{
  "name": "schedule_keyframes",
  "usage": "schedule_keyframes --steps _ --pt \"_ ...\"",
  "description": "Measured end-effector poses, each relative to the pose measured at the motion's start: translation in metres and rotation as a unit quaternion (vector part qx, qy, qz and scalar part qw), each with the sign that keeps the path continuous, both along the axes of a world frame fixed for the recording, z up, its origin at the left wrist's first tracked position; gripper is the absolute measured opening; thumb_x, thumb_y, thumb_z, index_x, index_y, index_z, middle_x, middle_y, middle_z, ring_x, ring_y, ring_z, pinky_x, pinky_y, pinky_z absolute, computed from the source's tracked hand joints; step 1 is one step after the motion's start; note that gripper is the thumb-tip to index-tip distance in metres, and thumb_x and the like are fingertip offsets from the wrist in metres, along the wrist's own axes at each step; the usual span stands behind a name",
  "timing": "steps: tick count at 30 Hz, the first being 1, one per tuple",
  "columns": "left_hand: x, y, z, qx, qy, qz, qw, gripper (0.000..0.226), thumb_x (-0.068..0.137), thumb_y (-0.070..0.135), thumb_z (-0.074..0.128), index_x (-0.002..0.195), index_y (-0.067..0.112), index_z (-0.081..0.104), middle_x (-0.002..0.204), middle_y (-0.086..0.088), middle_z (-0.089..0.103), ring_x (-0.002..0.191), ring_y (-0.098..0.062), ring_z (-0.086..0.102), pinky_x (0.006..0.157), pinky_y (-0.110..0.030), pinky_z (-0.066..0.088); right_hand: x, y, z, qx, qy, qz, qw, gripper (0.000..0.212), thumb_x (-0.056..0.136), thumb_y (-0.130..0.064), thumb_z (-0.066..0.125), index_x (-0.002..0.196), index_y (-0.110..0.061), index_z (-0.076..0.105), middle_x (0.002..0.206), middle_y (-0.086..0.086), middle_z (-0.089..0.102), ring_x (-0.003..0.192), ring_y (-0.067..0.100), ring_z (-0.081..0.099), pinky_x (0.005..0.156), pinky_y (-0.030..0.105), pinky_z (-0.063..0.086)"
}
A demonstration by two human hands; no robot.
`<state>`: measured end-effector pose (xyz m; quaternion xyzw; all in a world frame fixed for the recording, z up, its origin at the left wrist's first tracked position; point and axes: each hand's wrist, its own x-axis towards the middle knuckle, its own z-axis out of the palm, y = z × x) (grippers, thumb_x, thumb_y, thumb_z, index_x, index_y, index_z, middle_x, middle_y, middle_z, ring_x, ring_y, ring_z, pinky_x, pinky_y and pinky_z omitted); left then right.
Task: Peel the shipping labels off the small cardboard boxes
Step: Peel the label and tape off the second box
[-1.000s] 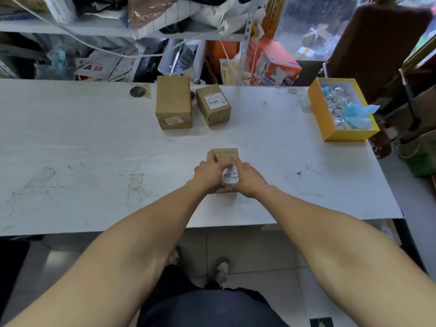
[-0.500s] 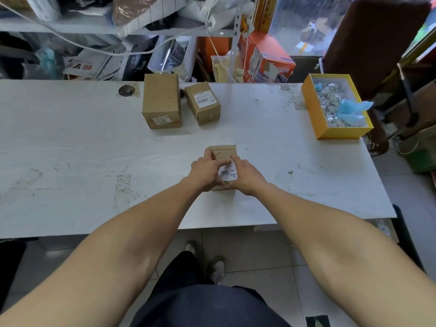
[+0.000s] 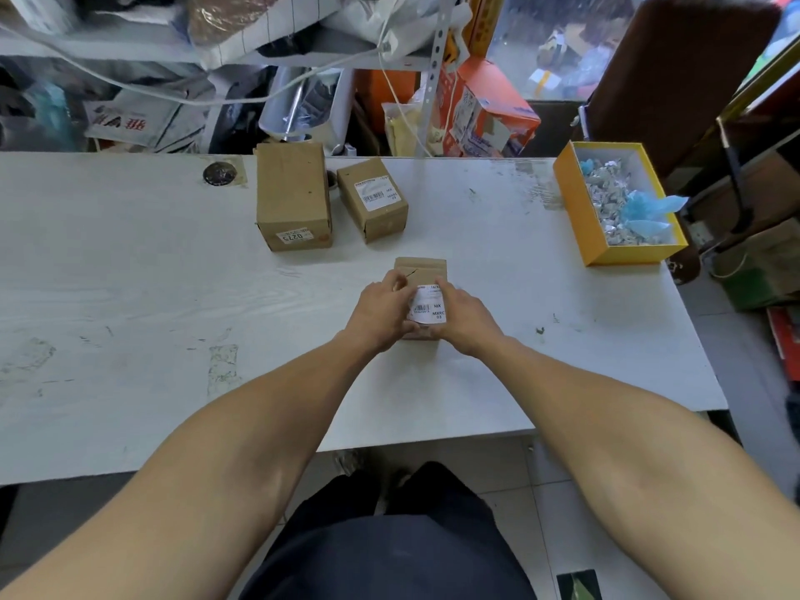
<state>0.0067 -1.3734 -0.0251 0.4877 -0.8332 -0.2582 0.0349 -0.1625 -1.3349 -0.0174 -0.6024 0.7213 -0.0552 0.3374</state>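
1. i pick the yellow tray [image 3: 572,210] at the right side of the white table [image 3: 130,296] as my landmark; it holds crumpled white scraps and pale blue pieces.
2. the small cardboard box i work on [image 3: 422,270] sits on the table to the left of the yellow tray and nearer to me than it, with both my hands around it.
3. my left hand [image 3: 381,311] grips the left side of that box, fingers curled over its top edge.
4. my right hand [image 3: 465,316] is on the right side of the box, fingers bent against the shipping label [image 3: 428,307]; i cannot tell whether they pinch its edge or just press on it.
5. the label is white with a barcode and the letters "mx" printed on it; it lies on the top face of the box, between my two hands, and its near edge looks curled.
6. my two hands are close together, almost touching below the label.
7. a second small box [image 3: 372,199] stands farther left of the yellow tray, near the back of the table, with a white barcode label on its top.
8. just beyond it, still farther from the tray, stands a taller cardboard box [image 3: 292,194] with a small sticker reading "0275" on its front face.
9. a dark round disc [image 3: 220,173] lies on the table farther left again.
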Motion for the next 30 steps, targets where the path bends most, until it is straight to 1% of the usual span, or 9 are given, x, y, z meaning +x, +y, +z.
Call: schedule_keyframes --steps 9,16,17,19,21,23,26,28,30 --pt "-0.003 0.000 0.000 0.006 0.043 0.014 0.999 0.054 0.075 0.027 0.084 0.121 0.006 0.065 0.139 -0.014 0.047 0.107 -0.035 0.058 0.094 -0.039 0.047 -0.008 -0.004 0.007 0.007 -0.010 -0.007 1.000 0.100 0.075 -0.047 0.078 0.154 -0.020 0.022 0.143 0.010 0.046 0.126 0.027 0.047 0.101 0.037 0.043" --pt "-0.008 0.013 -0.005 0.016 0.063 0.051 0.997 0.060 0.080 0.022 0.079 0.135 0.010 0.059 0.150 -0.011 0.041 0.116 -0.032 0.055 0.098 -0.032 0.041 -0.010 0.000 0.000 -0.005 -0.005 -0.011 1.000 0.091 0.081 -0.032 0.074 0.155 -0.022 0.022 0.145 0.007 0.045 0.126 0.024 0.047 0.099 0.032 0.043" --pt "-0.010 0.015 -0.006 0.020 0.068 0.058 0.996 0.060 0.081 0.024 0.078 0.136 0.011 0.058 0.151 -0.010 0.039 0.119 -0.031 0.053 0.099 -0.033 0.041 -0.011 0.001 -0.001 -0.002 -0.019 -0.022 1.000 0.091 0.080 -0.031 0.075 0.154 -0.023 0.024 0.145 0.005 0.046 0.126 0.024 0.048 0.099 0.033 0.044" --pt "-0.013 0.022 -0.008 0.028 0.085 0.076 0.993 0.060 0.081 0.027 0.078 0.136 0.011 0.058 0.152 -0.008 0.039 0.123 -0.028 0.050 0.100 -0.033 0.042 -0.015 0.004 -0.002 0.013 -0.094 -0.082 0.992 0.086 0.078 -0.029 0.076 0.152 -0.028 0.032 0.143 0.001 0.049 0.125 0.021 0.050 0.101 0.036 0.045" --pt "-0.015 0.030 -0.013 0.028 0.099 0.093 0.990 0.062 0.081 0.031 0.078 0.136 0.013 0.058 0.150 -0.006 0.039 0.121 -0.026 0.051 0.098 -0.034 0.044 -0.020 0.009 -0.004 0.009 -0.150 -0.131 0.980 0.073 0.081 -0.026 0.073 0.146 -0.034 0.042 0.142 -0.002 0.053 0.122 0.019 0.054 0.102 0.036 0.046" --pt "-0.019 0.039 -0.018 0.029 0.112 0.106 0.988 0.066 0.080 0.036 0.078 0.138 0.014 0.056 0.147 -0.003 0.040 0.114 -0.023 0.052 0.096 -0.032 0.045 -0.027 0.014 -0.005 -0.012 -0.166 -0.148 0.975 0.054 0.087 -0.022 0.066 0.139 -0.031 0.052 0.137 -0.002 0.057 0.115 0.016 0.059 0.096 0.029 0.050" --pt "-0.028 0.053 -0.024 0.024 0.123 0.102 0.987 0.073 0.079 0.040 0.079 0.142 0.016 0.051 0.142 -0.003 0.039 0.104 -0.022 0.051 0.095 -0.034 0.047 -0.036 0.021 -0.004 -0.047 -0.158 -0.175 0.971 0.034 0.090 -0.016 0.062 0.123 -0.023 0.063 0.120 0.000 0.068 0.093 0.008 0.063 0.071 0.010 0.047" --pt "-0.034 0.060 -0.027 0.021 0.136 0.103 0.985 0.079 0.077 0.040 0.081 0.145 0.018 0.048 0.140 -0.004 0.038 0.099 -0.021 0.051 0.095 -0.034 0.048 -0.041 0.026 -0.005 -0.058 -0.146 -0.176 0.972 0.028 0.090 -0.014 0.063 0.116 -0.023 0.064 0.112 0.000 0.069 0.087 0.007 0.064 0.063 0.007 0.045" --pt "-0.039 0.064 -0.030 0.019 0.140 0.108 0.984 0.083 0.075 0.040 0.082 0.147 0.023 0.044 0.139 -0.003 0.033 0.098 -0.019 0.047 0.096 -0.034 0.048 -0.044 0.030 -0.007 -0.068 -0.149 -0.170 0.972 0.027 0.089 -0.012 0.064 0.113 -0.025 0.063 0.110 -0.001 0.069 0.088 0.008 0.065 0.065 0.009 0.048"
